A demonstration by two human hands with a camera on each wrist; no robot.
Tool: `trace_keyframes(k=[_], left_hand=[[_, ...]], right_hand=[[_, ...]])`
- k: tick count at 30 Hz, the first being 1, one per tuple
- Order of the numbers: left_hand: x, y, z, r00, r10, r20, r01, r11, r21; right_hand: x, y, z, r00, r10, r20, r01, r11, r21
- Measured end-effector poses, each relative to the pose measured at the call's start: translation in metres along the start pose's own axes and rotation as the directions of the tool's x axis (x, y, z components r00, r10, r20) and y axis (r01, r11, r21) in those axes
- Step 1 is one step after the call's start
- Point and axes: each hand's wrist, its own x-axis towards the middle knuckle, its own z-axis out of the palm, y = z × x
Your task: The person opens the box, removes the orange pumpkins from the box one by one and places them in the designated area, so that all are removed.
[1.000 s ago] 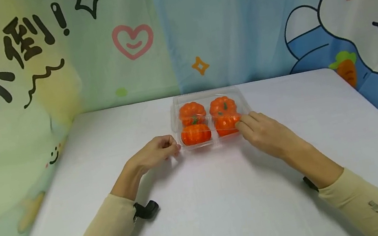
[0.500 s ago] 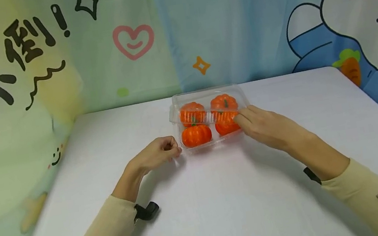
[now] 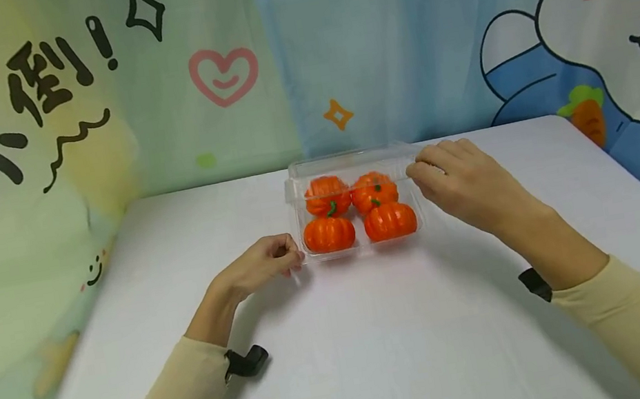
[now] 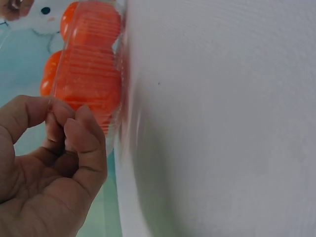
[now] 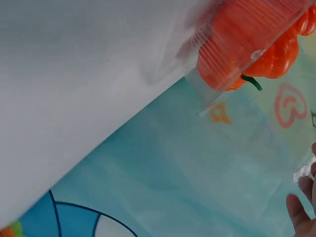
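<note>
Several small orange toy pumpkins with green stems sit in two rows inside a clear plastic clamshell box near the table's back edge. Its clear lid is raised at the back. My right hand pinches the lid's right front corner, above and right of the pumpkins. Only some fingers of that hand show at the edge of the right wrist view, at the clear plastic. My left hand pinches the box's near left corner, with thumb and fingertips curled together in the left wrist view.
A white cloth covers the table, and the box stands near its far edge. Behind hangs a printed curtain with a cartoon bear and lettering. Dark wrist mounts sit below both hands.
My right hand has moved up and back with the lid, lifting it off the front pumpkins, which now show uncovered. My left hand has stayed at the box's near left corner.
</note>
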Motion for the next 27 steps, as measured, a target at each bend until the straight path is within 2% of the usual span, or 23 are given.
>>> trace_keyframes(k=[3,6,9,12,19,27], left_hand=[[-0.002,-0.002,0.0,1.0,-0.011,-0.004,0.011,1.0,0.005],[-0.004,-0.004,-0.001,1.0,-0.019,-0.006,0.019,1.0,0.007],[-0.005,-0.004,-0.002,1.0,-0.016,0.003,0.016,1.0,0.007],[-0.006,-0.003,-0.002,1.0,-0.021,0.004,0.021,1.0,0.011],[-0.01,-0.007,-0.005,1.0,-0.007,0.016,0.007,0.999,0.037],[-0.016,-0.011,-0.007,0.999,-0.008,0.042,0.007,1.0,0.019]], right_hand=[[0.0,0.003,0.005,0.991,0.072,-0.113,-0.069,0.997,0.026],[0.001,0.008,0.011,0.973,0.127,-0.193,-0.116,0.991,0.068],[0.001,0.011,0.016,0.959,0.189,-0.21,-0.169,0.98,0.108],[0.001,0.012,0.021,0.942,0.273,-0.196,-0.241,0.955,0.173],[0.006,0.011,0.03,0.887,0.427,-0.175,-0.348,0.868,0.355],[0.004,0.013,0.038,0.814,0.576,-0.079,-0.466,0.727,0.504]])
